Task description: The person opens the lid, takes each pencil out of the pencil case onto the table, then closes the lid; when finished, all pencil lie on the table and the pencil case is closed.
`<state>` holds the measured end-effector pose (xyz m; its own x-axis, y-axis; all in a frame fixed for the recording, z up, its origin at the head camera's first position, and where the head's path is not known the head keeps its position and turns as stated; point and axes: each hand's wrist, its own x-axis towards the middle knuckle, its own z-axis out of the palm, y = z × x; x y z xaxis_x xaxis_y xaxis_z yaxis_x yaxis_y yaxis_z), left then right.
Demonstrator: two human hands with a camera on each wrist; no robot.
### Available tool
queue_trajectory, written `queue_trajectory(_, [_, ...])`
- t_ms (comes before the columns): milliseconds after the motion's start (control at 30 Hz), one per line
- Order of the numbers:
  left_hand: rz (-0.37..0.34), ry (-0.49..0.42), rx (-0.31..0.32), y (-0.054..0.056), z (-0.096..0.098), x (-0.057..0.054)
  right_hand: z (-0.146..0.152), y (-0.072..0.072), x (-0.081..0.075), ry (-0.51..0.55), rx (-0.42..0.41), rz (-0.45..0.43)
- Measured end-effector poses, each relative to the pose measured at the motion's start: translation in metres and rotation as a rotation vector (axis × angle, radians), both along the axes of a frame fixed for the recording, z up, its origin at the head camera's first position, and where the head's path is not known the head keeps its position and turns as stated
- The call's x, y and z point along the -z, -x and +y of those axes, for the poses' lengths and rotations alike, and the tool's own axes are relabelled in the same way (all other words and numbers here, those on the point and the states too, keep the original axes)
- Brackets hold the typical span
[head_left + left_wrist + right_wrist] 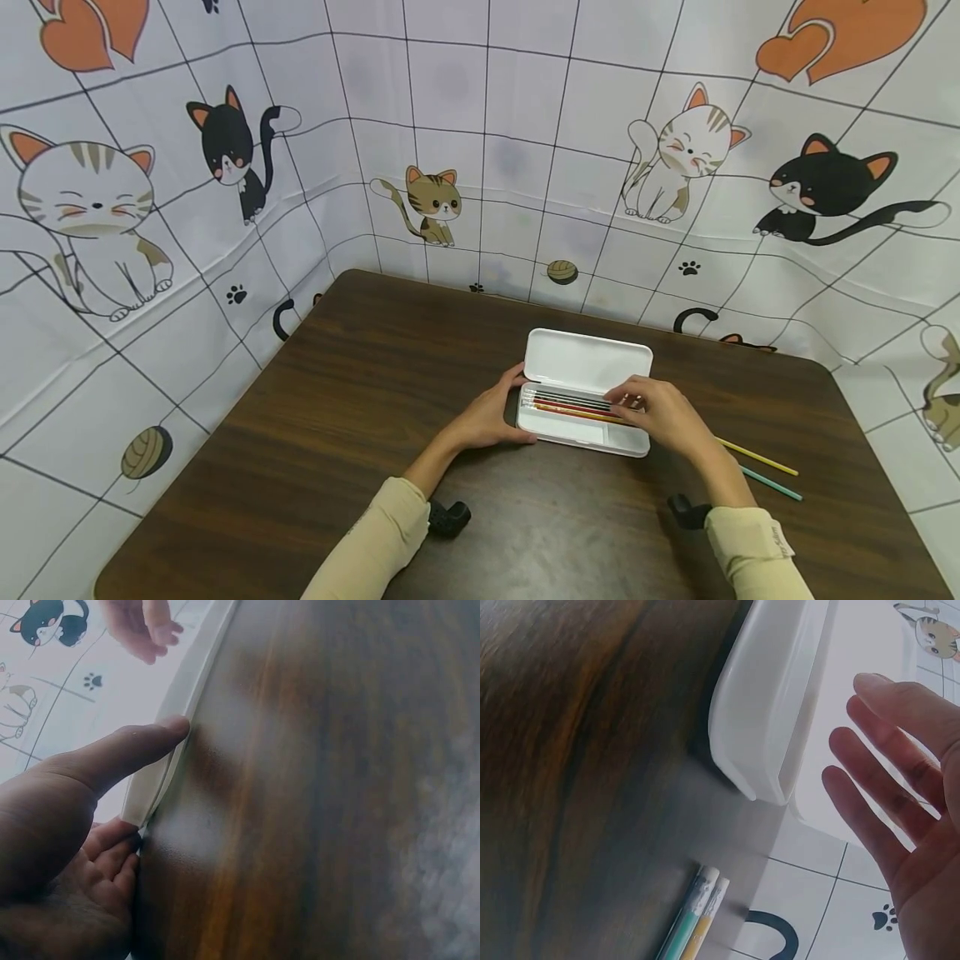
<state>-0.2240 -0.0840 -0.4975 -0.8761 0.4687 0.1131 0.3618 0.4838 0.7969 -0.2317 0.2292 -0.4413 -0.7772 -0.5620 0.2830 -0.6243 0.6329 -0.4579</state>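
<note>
A white hinged pencil case [570, 432] lies on the table with its lid [588, 358] raised. Several pencils [562, 406], dark, red and yellow, lie side by side in its rear part. My left hand [489, 414] grips the case's left end; its thumb [142, 746] presses the front wall and its fingers reach round behind. Over the right part of the case hovers my right hand [660, 414], its fingers [877, 754] loosely extended and apart, with nothing visible between them. Whether its fingertips touch the pencils cannot be told.
A yellow pencil [757, 457] and a teal pencil [772, 482] lie on the brown wooden table [360, 375], right of the case, partly hidden by the right forearm. A cat-patterned cloth [517, 167] hangs behind the table. Black wrist mounts [448, 518] sit under both forearms.
</note>
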Motion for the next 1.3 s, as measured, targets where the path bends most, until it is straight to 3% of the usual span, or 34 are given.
queue_trajectory(267, [-0.011,0.003,-0.003,0.000,-0.001,-0.002,0.006,-0.001,0.000,-0.009,0.001,-0.061])
queue_trajectory(533, [-0.011,-0.001,0.000,0.000,-0.001,-0.001,0.006,-0.001,0.005,-0.085,0.027,-0.081])
queue_trajectory(867, [-0.003,-0.019,0.003,0.000,0.000,0.000,-0.003,-0.003,0.011,-0.203,0.039,0.082])
queue_trajectory(1300, [-0.009,-0.013,-0.002,-0.001,0.000,0.000,-0.001,-0.002,0.016,-0.095,0.047,0.104])
